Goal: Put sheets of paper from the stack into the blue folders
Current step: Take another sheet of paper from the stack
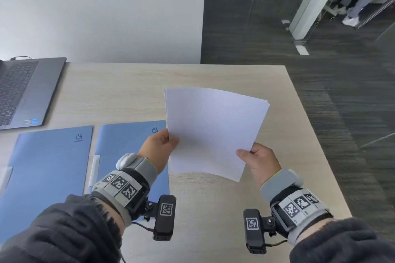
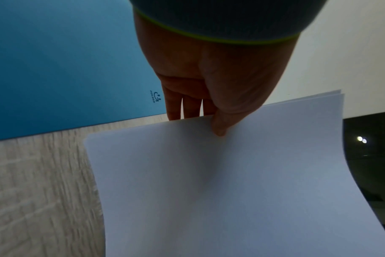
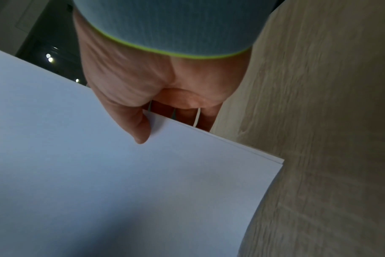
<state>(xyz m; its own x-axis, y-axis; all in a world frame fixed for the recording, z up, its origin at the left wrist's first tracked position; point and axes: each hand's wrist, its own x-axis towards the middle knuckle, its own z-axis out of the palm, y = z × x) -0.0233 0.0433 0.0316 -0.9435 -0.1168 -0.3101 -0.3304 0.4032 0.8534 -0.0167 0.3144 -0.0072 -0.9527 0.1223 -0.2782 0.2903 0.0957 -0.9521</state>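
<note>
A: Nearest us, what have the hands got?

B: Both grip the stack of paper (image 1: 213,132), lifted off the table (image 1: 213,209). The left hand (image 1: 157,145) pinches its left edge, thumb on top, fingers curled under. The right hand (image 1: 259,159) pinches the near right corner the same way.

A: Is the stack flat?

B: No, it bows, and its far corners fan slightly, showing several sheets.

A: Room around it?

B: Bare tabletop lies below it and toward the near edge. The table's right edge runs just beside the right hand, with dark floor (image 1: 320,53) past it. Left of the stack lie two blue folders side by side, both closed: the nearer folder (image 1: 128,147) partly under the left wrist, the other folder (image 1: 49,168) further left.

A: Beyond those?

B: A laptop (image 1: 25,92) at the far left, then a white wall (image 1: 96,10).

A: Do the wrist views add anything?

B: The left wrist view shows three fingers (image 2: 174,107) going under the sheets and the folder's printed logo (image 2: 155,96). The right wrist view shows the layered sheet edges (image 3: 242,147) at the corner.
</note>
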